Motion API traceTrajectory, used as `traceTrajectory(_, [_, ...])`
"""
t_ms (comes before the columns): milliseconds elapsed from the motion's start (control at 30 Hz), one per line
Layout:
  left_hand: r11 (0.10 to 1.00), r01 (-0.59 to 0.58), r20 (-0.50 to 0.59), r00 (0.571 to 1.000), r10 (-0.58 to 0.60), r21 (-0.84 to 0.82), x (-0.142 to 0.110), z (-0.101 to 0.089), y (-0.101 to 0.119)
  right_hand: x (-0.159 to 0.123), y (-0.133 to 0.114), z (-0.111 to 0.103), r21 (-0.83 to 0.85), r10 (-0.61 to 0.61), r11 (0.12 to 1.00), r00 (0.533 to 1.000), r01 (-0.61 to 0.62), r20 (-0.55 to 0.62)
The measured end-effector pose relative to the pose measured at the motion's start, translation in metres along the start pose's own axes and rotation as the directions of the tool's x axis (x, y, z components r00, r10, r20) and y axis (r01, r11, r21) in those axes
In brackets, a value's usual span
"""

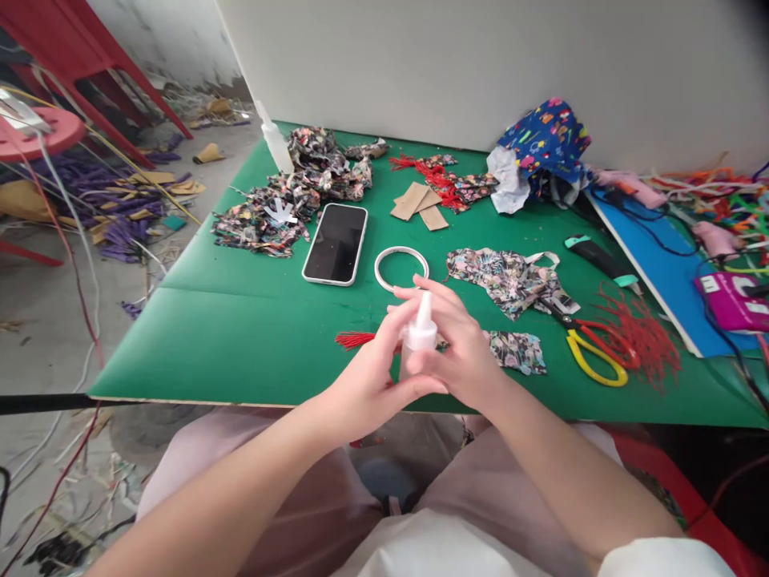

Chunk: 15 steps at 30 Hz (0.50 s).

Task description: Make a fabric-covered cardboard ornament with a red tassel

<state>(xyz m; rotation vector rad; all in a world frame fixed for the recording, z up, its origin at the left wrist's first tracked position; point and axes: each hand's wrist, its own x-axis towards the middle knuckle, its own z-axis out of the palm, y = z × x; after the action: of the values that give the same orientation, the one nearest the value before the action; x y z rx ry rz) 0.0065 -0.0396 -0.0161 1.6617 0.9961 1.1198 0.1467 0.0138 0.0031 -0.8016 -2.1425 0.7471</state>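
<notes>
Above the front edge of the green table, both hands are closed around a small translucent squeeze bottle [423, 332] with a white pointed nozzle. The bottle stands upright, nozzle up; the hands hide much of its body. My left hand [365, 386] grips it from the left. My right hand [467, 346] wraps it from the right, thumb across the front. Just behind the fingers lies a roll of white tape [377, 268]. Beneath the hands is a floral fabric strip [517, 353], partly covered, with a red thread tassel [354, 340] at its left end.
A phone [336, 244], a floral fabric heap [264, 220] and a second squeeze bottle [275, 146] are at left. Cardboard pieces [416, 202] lie behind the tape. Rightward are a floral fabric piece [510, 280], scissors [592, 357], red threads [646, 340] and a black-and-teal cutter [601, 260].
</notes>
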Motion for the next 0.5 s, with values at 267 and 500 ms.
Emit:
traceTrajectory(267, [0.977, -0.171, -0.081, 0.980, 0.182, 0.127, -0.001, -0.006, -0.001, -0.003, -0.020, -0.027, -0.004, -0.060, 0.998, 0.981, 0.060, -0.186])
traceTrajectory(500, [0.978, -0.170, -0.057, 0.982, 0.178, 0.120, 0.000, -0.006, 0.000, -0.007, -0.033, -0.023, 0.148, 0.005, 0.989, 0.978, 0.026, -0.208])
